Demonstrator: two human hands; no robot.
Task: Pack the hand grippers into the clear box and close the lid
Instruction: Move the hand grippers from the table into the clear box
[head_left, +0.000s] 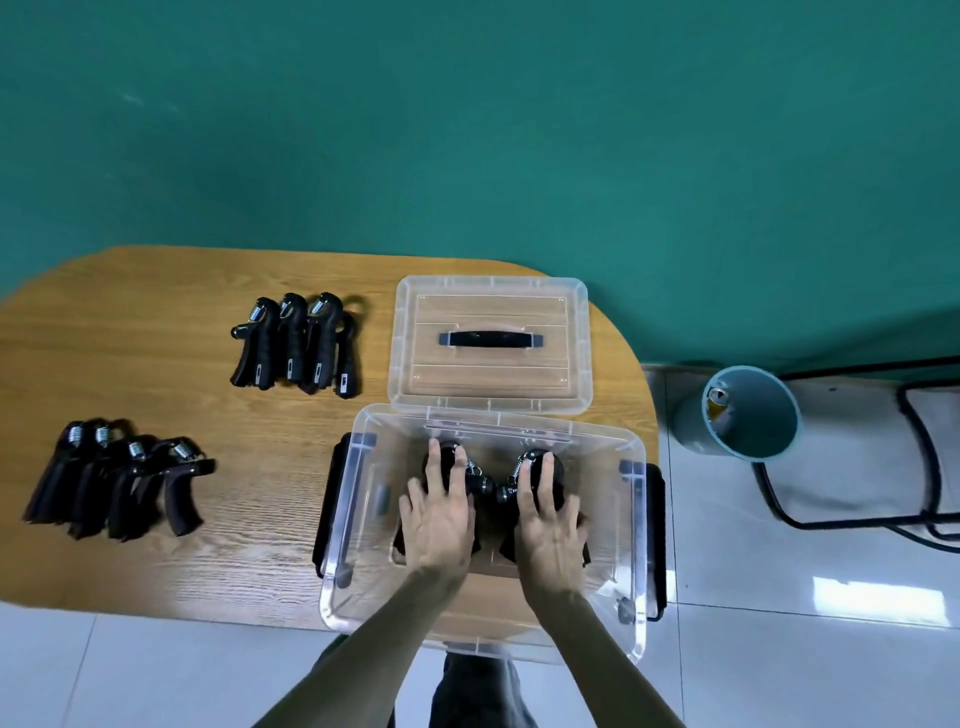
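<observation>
The clear box (635, 525) stands open at the table's near right edge. Inside it lie two bunches of black hand grippers with steel springs. My left hand (439, 514) rests flat on the left bunch (480, 480), fingers spread. My right hand (545, 519) lies the same way on the right bunch (519, 467). The clear lid (491, 345), with its black handle, lies flat just behind the box. Three more hand grippers (293, 343) sit in a row at mid table. Several others (117, 480) lie at the left.
The wooden table (171, 322) has a rounded right end, with a green wall behind it. On the tiled floor to the right stand a grey bin (750, 415) holding a can and a black metal chair frame (930, 467).
</observation>
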